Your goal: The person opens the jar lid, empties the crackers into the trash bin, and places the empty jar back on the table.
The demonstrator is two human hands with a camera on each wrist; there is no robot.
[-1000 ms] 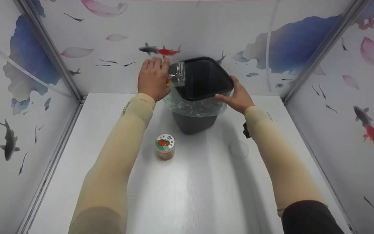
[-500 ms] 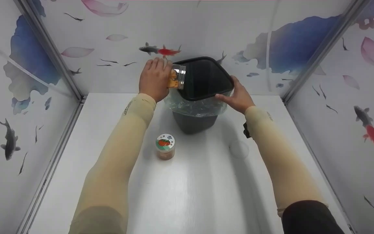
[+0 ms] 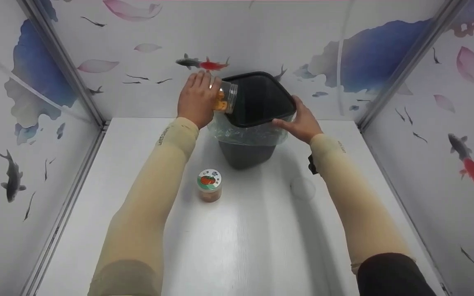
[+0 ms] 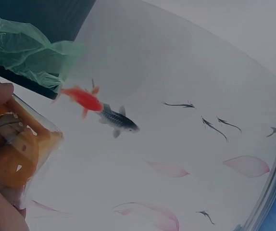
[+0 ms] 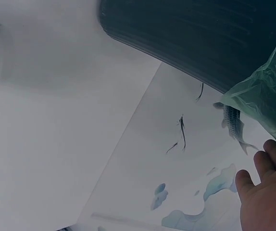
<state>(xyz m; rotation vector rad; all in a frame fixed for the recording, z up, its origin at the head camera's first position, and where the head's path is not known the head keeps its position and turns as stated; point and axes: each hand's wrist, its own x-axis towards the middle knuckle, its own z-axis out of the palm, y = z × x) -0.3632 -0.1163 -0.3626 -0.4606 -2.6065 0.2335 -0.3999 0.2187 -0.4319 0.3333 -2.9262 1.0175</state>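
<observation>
The left hand (image 3: 196, 100) grips a clear plastic jar (image 3: 224, 96) of orange pieces, tipped over the black plastic-lined bin (image 3: 257, 102); the right hand's (image 3: 300, 121) fingers clasp the bin's rim.

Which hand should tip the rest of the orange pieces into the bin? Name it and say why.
Left. The left hand already grips the open jar, tilted with its mouth over the bin rim and orange pieces inside. The right hand is busy steadying the bin's tilted rim.
</observation>
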